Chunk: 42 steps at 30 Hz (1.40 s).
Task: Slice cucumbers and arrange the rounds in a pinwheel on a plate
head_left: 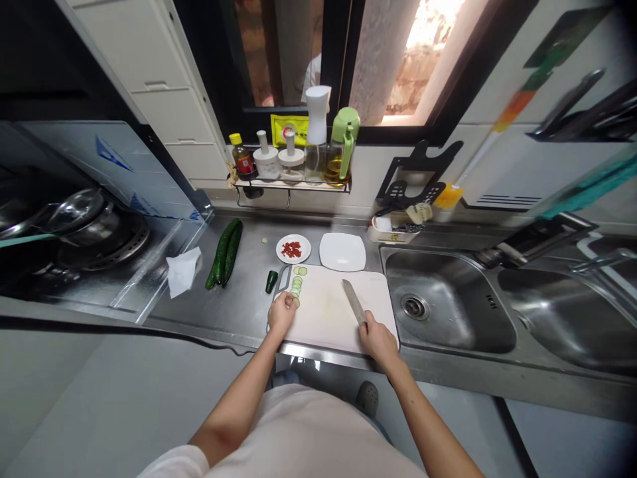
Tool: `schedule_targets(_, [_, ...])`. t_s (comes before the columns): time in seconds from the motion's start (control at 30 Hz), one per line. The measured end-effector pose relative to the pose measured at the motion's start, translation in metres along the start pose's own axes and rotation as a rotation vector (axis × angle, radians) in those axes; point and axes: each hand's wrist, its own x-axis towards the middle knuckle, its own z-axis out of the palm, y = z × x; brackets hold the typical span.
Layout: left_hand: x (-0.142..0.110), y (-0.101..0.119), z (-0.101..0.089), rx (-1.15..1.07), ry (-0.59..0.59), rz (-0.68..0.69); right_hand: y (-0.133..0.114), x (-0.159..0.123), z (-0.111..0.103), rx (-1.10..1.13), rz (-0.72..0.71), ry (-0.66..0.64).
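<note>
A light cutting board (323, 318) lies on the counter with a row of cucumber slices (297, 281) along its left side. At the near end of that row, my left hand (282, 313) has its fingers closed on a cucumber slice (296, 302). My right hand (377, 337) grips the handle of a kitchen knife (352, 299); its blade points away from me over the board, apart from the slices. A cut cucumber end (271, 281) sits just left of the board. Two whole cucumbers (225, 253) lie side by side farther left.
Behind the board stand a plate of chopped red pieces (292, 249) and a white square plate (342, 251). A double sink (448, 299) is on the right. Crumpled paper (184, 271) and a stove with a pot (92, 222) are left. A condiment rack (293, 184) hangs behind.
</note>
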Motion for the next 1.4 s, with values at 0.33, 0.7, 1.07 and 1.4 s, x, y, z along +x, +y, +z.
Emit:
schedule_targets(0.33, [0.000, -0.007, 0.000, 0.155, 0.040, -0.021, 0.000, 0.000, -0.001, -0.006, 0.002, -0.023])
schedule_targets(0.7, [-0.006, 0.005, 0.001, 0.153, 0.084, 0.061, 0.000, 0.000, 0.001, -0.002, -0.011, -0.003])
schedule_targets(1.07, [0.032, 0.044, 0.010, 0.199, 0.071, 0.126, 0.001, 0.001, 0.001, 0.006, -0.004, -0.019])
schedule_targets(1.4, [0.062, 0.061, 0.021, 0.335, 0.074, 0.103, 0.000, 0.000, -0.001, -0.010, -0.002, -0.018])
